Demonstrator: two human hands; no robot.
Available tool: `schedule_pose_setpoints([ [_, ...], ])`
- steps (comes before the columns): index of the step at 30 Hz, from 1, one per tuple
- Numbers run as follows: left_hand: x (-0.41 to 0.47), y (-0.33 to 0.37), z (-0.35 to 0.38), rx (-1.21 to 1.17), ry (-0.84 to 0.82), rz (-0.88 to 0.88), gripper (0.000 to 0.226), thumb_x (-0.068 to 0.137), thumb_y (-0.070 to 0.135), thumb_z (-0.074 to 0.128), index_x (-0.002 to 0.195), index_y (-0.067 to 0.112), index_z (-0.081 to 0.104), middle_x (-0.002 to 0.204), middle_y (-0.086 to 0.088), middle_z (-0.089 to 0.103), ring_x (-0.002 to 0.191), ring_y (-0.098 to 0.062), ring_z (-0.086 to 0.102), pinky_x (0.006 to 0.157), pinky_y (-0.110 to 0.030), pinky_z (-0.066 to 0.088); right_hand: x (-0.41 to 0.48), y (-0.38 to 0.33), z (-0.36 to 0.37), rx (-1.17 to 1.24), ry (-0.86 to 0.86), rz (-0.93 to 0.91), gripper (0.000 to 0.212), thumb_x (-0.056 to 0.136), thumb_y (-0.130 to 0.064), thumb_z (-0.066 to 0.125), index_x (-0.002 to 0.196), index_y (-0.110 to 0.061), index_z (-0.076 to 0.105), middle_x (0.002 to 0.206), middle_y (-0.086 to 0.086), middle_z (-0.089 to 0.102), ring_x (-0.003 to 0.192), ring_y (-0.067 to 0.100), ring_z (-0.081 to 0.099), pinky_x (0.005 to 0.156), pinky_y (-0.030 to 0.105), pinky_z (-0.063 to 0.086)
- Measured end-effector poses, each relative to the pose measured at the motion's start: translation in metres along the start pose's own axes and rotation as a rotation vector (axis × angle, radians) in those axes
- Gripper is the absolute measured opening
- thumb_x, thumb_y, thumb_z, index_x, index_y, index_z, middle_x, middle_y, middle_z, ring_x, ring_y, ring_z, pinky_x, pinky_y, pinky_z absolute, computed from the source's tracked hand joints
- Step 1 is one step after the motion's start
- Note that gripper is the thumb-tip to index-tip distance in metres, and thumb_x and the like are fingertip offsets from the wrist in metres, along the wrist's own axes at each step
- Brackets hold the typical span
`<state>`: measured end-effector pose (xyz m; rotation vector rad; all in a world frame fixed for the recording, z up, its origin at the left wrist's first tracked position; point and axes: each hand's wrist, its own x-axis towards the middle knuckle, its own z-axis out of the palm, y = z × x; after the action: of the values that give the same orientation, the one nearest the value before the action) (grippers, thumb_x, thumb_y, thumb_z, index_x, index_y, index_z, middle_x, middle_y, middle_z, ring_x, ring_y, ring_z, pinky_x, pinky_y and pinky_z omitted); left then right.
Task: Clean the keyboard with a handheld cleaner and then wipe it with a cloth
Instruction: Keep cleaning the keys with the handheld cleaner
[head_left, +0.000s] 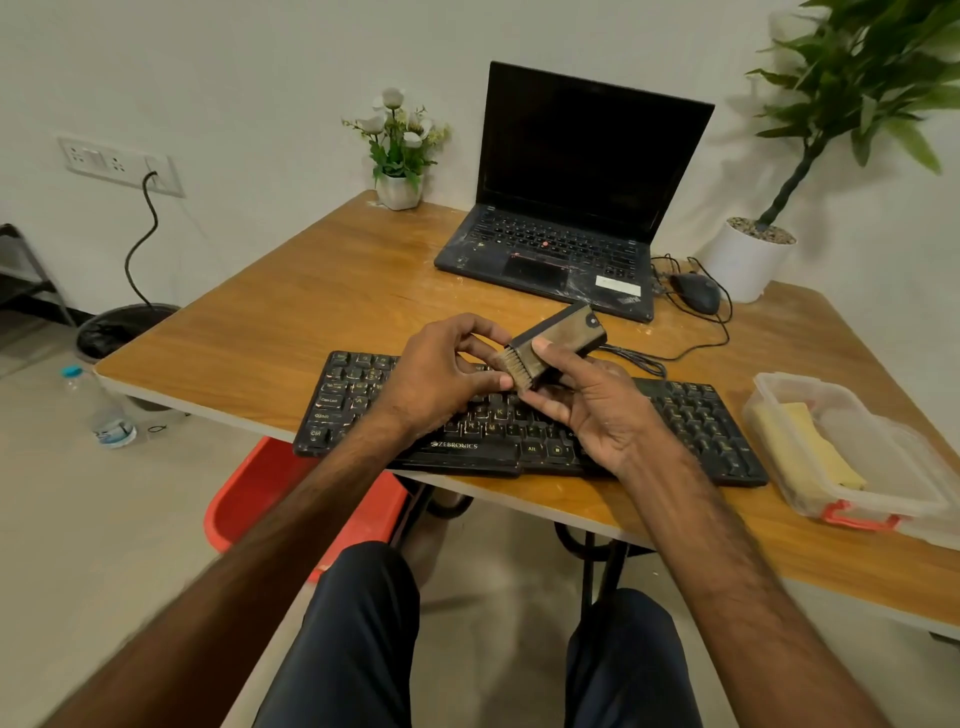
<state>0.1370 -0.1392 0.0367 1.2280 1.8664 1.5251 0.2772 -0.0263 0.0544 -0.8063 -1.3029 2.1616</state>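
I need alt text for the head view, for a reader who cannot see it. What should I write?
The right hand holds a cleaner above a black keyboard on a wooden table, and the left hand pinches its brush end. An open laptop stands behind; a box with a yellow cloth sits to the right.

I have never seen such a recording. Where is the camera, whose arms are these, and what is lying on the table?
There is no machine here: a person wears a camera on the head, so the one picture looks down at their own arms. The right hand holds a small handheld cleaner, and the left hand pinches its brush end, above a black keyboard on the wooden table. Behind lie an open laptop and a mouse. At the right, a clear plastic box contains a yellow cloth.
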Motion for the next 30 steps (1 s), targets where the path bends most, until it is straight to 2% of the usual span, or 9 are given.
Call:
schedule_pose_setpoints([
  [3, 0.0001, -0.0036, -0.0007, -0.005, 0.019, 0.011, 0.04, 0.078, 0.008, 0.084, 0.111, 0.02, 0.065, 0.094, -0.002, 0.076, 0.068, -0.018, 0.07, 0.05, -0.018, 0.048, -0.0011, 0.0002, 0.0022, 0.015, -0.013, 0.016, 0.032, 0.086, -0.013, 0.072, 0.114, 0.0, 0.063, 0.105, 0.016, 0.074, 0.095, 0.025, 0.073, 0.071, 0.032, 0.06],
  [6, 0.0002, -0.0048, -0.0006, 0.022, 0.033, 0.031, 0.04, 0.078, 0.009, 0.084, 0.11, 0.022, 0.065, 0.094, 0.0, 0.075, 0.073, -0.025, 0.072, 0.053, -0.019, 0.049, -0.0018, 0.0002, 0.003, 0.014, -0.023, 0.029, 0.038, 0.085, -0.012, 0.072, 0.118, 0.002, 0.061, 0.106, 0.017, 0.073, 0.097, 0.026, 0.072, 0.074, 0.033, 0.061],
  [11, -0.0019, -0.004, 0.0024, 0.036, 0.069, 0.061, 0.042, 0.078, 0.01, 0.084, 0.114, 0.017, 0.064, 0.092, 0.001, 0.074, 0.063, -0.014, 0.069, 0.052, -0.032, 0.056, -0.0024, -0.0001, 0.0059, 0.031, -0.029, 0.027, 0.041, 0.085, -0.014, 0.073, 0.12, 0.003, 0.06, 0.107, 0.017, 0.073, 0.095, 0.026, 0.073, 0.074, 0.033, 0.061],
  [15, -0.0043, -0.002, 0.003, 0.013, 0.069, 0.087, 0.048, 0.082, 0.01, 0.081, 0.125, 0.019, 0.063, 0.095, -0.001, 0.072, 0.063, -0.012, 0.068, 0.05, -0.036, 0.058, -0.0035, -0.0007, 0.0057, 0.054, -0.032, 0.027, 0.03, 0.086, -0.013, 0.071, 0.112, 0.001, 0.064, 0.104, 0.016, 0.074, 0.092, 0.023, 0.074, 0.073, 0.032, 0.061],
  [19, -0.0048, 0.0, 0.0024, 0.047, 0.055, 0.126, 0.051, 0.082, 0.009, 0.08, 0.129, 0.022, 0.065, 0.094, 0.001, 0.072, 0.066, -0.02, 0.071, 0.047, -0.031, 0.056, -0.0037, -0.0007, 0.0058, 0.022, -0.023, 0.022, 0.031, 0.086, -0.016, 0.071, 0.112, -0.001, 0.065, 0.103, 0.015, 0.074, 0.087, 0.022, 0.074, 0.069, 0.03, 0.061],
  [23, -0.005, -0.001, 0.0062, 0.102, 0.098, 0.128, 0.042, 0.083, 0.006, 0.078, 0.123, 0.016, 0.068, 0.096, 0.003, 0.071, 0.064, -0.011, 0.07, 0.045, -0.022, 0.053, -0.004, 0.0014, 0.0056, 0.009, -0.012, 0.009, 0.033, 0.086, -0.015, 0.072, 0.114, 0.0, 0.065, 0.103, 0.015, 0.074, 0.089, 0.023, 0.074, 0.068, 0.03, 0.061],
  [25, -0.0054, -0.0023, 0.0078, 0.096, 0.11, 0.123, 0.04, 0.084, 0.005, 0.077, 0.122, 0.015, 0.068, 0.099, 0.003, 0.07, 0.065, -0.012, 0.071, 0.044, -0.024, 0.053, -0.004, 0.0008, 0.0047, 0.011, -0.024, 0.006, 0.033, 0.086, -0.013, 0.072, 0.114, 0.002, 0.064, 0.103, 0.016, 0.074, 0.09, 0.024, 0.074, 0.069, 0.03, 0.061],
  [30, -0.0034, -0.0008, 0.0085, 0.154, 0.081, 0.159, 0.047, 0.082, 0.01, 0.08, 0.126, 0.02, 0.067, 0.1, 0.006, 0.071, 0.069, -0.014, 0.072, 0.052, -0.014, 0.051, -0.0009, 0.0001, -0.0018, 0.045, -0.011, 0.008, 0.041, 0.081, -0.012, 0.073, 0.117, 0.006, 0.063, 0.106, 0.018, 0.073, 0.098, 0.027, 0.072, 0.079, 0.035, 0.061],
])
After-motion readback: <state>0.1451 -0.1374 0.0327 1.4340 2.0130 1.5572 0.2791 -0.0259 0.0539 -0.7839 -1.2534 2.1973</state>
